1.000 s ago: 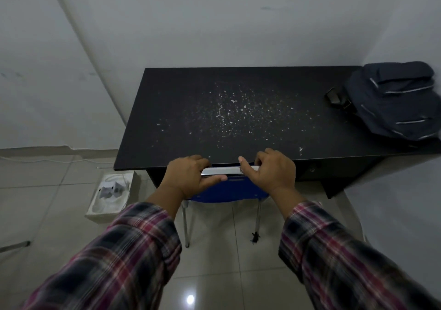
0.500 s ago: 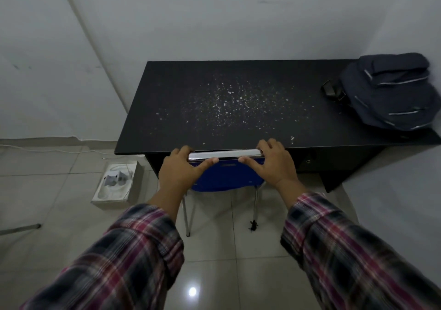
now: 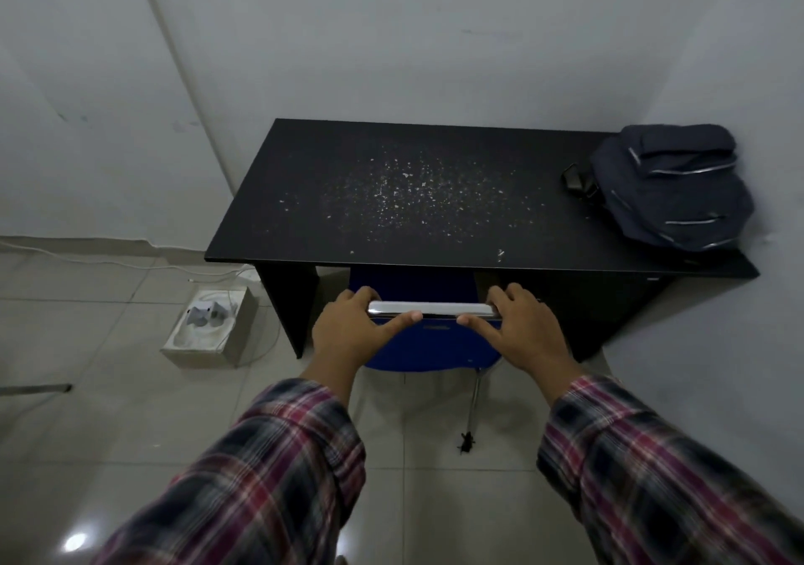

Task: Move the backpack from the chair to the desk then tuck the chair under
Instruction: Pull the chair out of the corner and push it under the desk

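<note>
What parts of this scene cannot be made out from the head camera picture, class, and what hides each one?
- Chair seat and front legs: hidden under the desk top.
- Left hand and right hand fingertips: curled behind the chrome bar, so how firm each grip is stays unseen.
- Backpack back and straps: turned toward the wall.
- Items in the white box: too small to identify.
- Small dark object on the floor: too small.

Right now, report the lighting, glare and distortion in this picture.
Head view: dim, bluish light; a bright glare spot on the floor tiles; a highlight along the chair's chrome top rail; wide-angle bending of the wall corner lines; plaid sleeves soft at the bottom edge; the dark backpack shows little detail.
</note>
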### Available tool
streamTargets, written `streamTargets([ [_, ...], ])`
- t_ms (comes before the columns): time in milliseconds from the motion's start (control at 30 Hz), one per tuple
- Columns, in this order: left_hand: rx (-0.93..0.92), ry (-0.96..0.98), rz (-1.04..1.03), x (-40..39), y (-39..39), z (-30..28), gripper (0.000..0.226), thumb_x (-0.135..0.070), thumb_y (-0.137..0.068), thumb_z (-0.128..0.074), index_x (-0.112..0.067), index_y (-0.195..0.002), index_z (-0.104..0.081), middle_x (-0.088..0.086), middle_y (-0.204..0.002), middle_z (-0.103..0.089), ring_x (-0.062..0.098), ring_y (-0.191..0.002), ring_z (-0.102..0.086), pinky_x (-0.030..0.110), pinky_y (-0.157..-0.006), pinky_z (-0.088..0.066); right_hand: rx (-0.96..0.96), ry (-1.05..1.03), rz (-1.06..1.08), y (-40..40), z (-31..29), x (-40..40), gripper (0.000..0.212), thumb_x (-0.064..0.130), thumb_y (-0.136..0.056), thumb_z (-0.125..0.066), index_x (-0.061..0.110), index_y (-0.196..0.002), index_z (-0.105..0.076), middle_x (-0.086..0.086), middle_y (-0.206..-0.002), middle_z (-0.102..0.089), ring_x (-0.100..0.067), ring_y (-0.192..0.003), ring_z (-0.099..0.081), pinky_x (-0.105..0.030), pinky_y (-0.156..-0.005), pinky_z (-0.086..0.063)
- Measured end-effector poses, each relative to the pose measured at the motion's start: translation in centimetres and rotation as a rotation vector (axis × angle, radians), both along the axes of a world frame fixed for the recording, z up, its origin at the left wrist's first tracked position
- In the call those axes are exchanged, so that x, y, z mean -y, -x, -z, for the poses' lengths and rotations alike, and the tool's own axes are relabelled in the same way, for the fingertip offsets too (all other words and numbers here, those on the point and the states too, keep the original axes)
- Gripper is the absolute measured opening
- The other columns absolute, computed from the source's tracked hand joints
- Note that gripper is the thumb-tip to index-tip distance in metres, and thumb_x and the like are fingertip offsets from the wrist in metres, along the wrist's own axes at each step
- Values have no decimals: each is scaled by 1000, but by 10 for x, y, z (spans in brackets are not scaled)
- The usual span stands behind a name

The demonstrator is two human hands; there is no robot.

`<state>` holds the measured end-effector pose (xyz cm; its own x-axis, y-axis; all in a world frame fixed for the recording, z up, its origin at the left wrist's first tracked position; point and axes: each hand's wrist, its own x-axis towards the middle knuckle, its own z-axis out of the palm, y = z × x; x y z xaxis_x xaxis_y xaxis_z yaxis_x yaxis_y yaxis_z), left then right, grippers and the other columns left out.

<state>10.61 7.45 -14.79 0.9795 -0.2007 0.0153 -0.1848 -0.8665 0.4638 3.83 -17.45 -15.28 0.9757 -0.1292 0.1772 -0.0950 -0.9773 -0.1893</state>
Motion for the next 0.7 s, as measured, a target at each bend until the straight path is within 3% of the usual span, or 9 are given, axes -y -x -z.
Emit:
streamTargets([
  [100,-8,2,15,22,13,-2,91,-99,-54,-34,-29,-106,-60,-3,-99,-60,18,-89,-62,35,-67,-56,16,-5,54,20,-2,15,60,81,-79,-30,25,-88,-47,2,-85,-47,-16,-71,-49,-29,-58,-41],
  [233,-10,-38,21,34,24,-2,90,-99,-56,-32,-28,-104,-60,-4,-96,-61,16,-87,-61,33,-64,-55,67,17,139,39,8,15,62,76,-84,-30,27,-110,-57,-1,-103,-54,-22,-93,-48,-38,-77,-46],
  [467,17,-88,39,7,7,-4,89,-102,-50,-31,-27,-85,-65,-7,-70,-65,11,-65,-63,33,-60,-58,194,-56,143,29,25,-10,59,75,-85,-29,26,-99,-59,-2,-95,-51,-21,-84,-44,-36,-70,-44],
  [567,29,-76,33,5,-6,-3,86,-99,-55,-34,-27,-91,-65,-4,-82,-66,15,-74,-63,34,-64,-58,195,-82,130,12,28,-12,56,74,-85,-31,27,-100,-58,-1,-97,-50,-20,-86,-43,-38,-74,-45],
  [700,-57,23,3,8,-28,3,78,-87,-66,-48,-25,-112,-58,1,-111,-58,23,-105,-55,34,-74,-48,165,-93,118,-20,26,-11,56,74,-84,-33,27,-103,-56,-2,-100,-50,-22,-89,-43,-41,-76,-46],
])
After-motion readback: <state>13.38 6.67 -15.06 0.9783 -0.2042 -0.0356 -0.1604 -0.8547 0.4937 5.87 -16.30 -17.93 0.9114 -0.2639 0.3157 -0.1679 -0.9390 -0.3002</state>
